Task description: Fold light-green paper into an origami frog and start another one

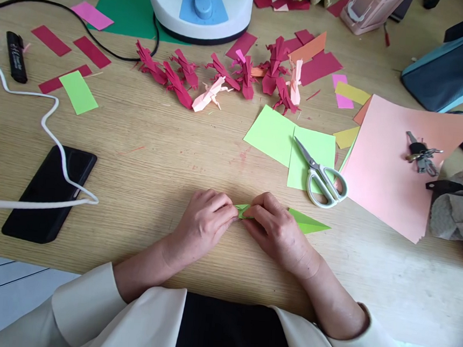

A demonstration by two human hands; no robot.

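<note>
Green folded paper (308,222), just below ctr: L hand (203,222) & R hand (285,235) both pinching it, fingertips closed; uneven tugging could tear creases.

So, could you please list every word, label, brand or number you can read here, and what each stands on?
No text can be read with certainty.
Black marker: pale lettering on the barrel, too small and blurred to read.
Blue dial: no readable lettering or numbers.
Black phone: no text that I can make out.
Folded green paper: no writing on the part that shows.
</note>
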